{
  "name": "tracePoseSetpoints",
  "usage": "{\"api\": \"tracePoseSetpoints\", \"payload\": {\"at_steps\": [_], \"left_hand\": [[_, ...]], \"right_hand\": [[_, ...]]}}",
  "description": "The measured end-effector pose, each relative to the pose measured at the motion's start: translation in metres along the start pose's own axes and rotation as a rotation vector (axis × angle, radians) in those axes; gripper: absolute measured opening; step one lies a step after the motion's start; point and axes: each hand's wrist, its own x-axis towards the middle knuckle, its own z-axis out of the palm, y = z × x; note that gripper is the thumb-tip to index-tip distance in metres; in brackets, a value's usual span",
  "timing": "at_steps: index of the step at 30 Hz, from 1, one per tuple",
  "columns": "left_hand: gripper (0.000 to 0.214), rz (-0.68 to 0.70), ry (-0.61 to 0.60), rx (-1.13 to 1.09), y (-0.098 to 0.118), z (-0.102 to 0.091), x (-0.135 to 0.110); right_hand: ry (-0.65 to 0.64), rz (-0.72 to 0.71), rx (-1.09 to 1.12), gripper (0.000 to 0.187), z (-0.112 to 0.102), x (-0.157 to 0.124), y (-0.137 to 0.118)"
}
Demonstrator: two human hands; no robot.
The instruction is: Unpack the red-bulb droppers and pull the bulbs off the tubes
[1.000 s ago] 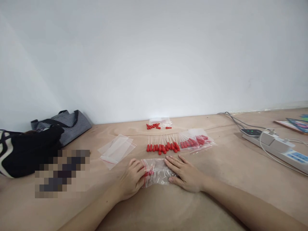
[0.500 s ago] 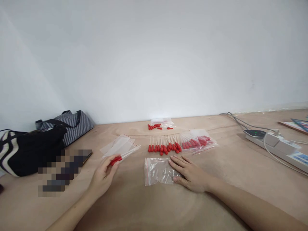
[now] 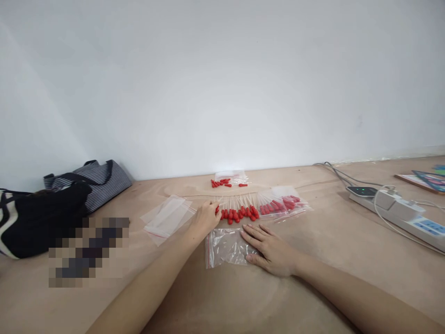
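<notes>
reaching with the left hand onto the left end of the row of red-capped droppers, fingers curled over them, grip impossible to tell. pressing the open right hand flat on the clear zip bag, just this side of the row on the table. beyond: spare bags left, filled bags right, striped tote far left, power strip far right.

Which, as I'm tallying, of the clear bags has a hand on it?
The bag nearest the person: the right hand lies flat on its right end. The empty stack and filled bags lie farther back.
</notes>
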Motion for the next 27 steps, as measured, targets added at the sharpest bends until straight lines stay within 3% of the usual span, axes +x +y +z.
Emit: {"api": "tracePoseSetpoints", "payload": {"at_steps": [8,14,17,22,27], "left_hand": [[0.031,-0.091,-0.098,-0.064,0.003,-0.001,0.0],[0.025,-0.229,-0.112,-0.219,-0.013,-0.022,-0.027],[0.022,-0.3,-0.122,-0.347,-0.02,-0.023,-0.034],[0.028,-0.32,-0.101,-0.363,-0.024,-0.008,-0.014],[0.02,-0.398,-0.115,-0.295,-0.031,0.007,0.007]], "right_hand": [[0.027,-0.007,0.012,0.066,0.002,0.0,0.0],[0.017,-0.051,0.026,0.066,-0.001,0.0,0.005],[0.016,-0.084,0.021,0.065,-0.002,-0.001,0.008],[0.025,-0.1,0.018,0.063,-0.002,-0.001,0.01],[0.029,-0.095,0.017,0.063,-0.002,-0.001,0.009]]}}
